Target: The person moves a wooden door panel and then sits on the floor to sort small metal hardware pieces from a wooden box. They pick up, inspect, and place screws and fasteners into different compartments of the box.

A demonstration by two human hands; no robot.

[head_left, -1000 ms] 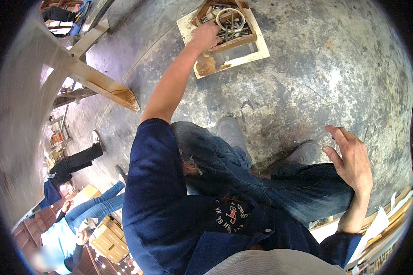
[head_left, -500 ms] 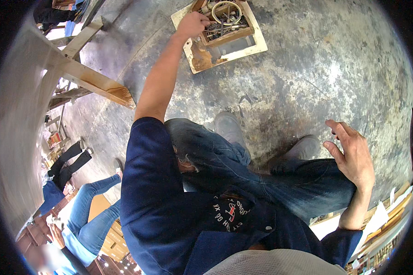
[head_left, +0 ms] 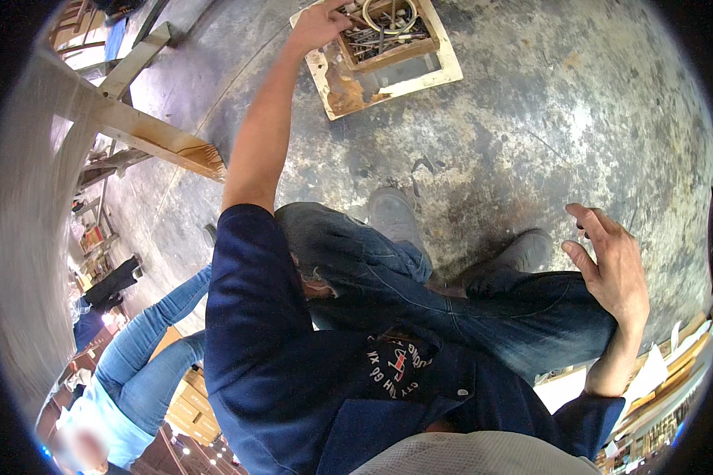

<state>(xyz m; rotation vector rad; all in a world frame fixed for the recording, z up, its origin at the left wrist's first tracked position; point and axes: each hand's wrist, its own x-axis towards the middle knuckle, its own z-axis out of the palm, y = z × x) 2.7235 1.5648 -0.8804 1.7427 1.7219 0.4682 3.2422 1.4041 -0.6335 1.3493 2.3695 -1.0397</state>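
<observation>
At the top of the view, my left hand (head_left: pixel 319 28) reaches out with the arm stretched, over the left side of a wooden box (head_left: pixel 396 57). Its visible fingers are apart at the box's edge, partly cut off by the frame, and I see nothing held in them. Small metal bits and rods (head_left: pixel 366 46) fill the box, with a pale ring (head_left: pixel 390 30) on top. The box rests on a worn, pale board with a cut-out (head_left: pixel 348 96). My right hand (head_left: pixel 614 269) hangs open above my knee, thumb and fingers apart, holding nothing.
A wooden beam (head_left: pixel 158 136) of a stand juts in from the left, beside a large grey surface (head_left: pixel 24 222). Another person in jeans (head_left: pixel 146 340) is at lower left, near cardboard boxes (head_left: pixel 192 408). Wood strips (head_left: pixel 681 364) lie at lower right. The concrete floor (head_left: pixel 531 119) is stained.
My left hand has drawn left and up from inside the box to its left edge. The person at lower left has shifted. My right hand stays nearly still.
</observation>
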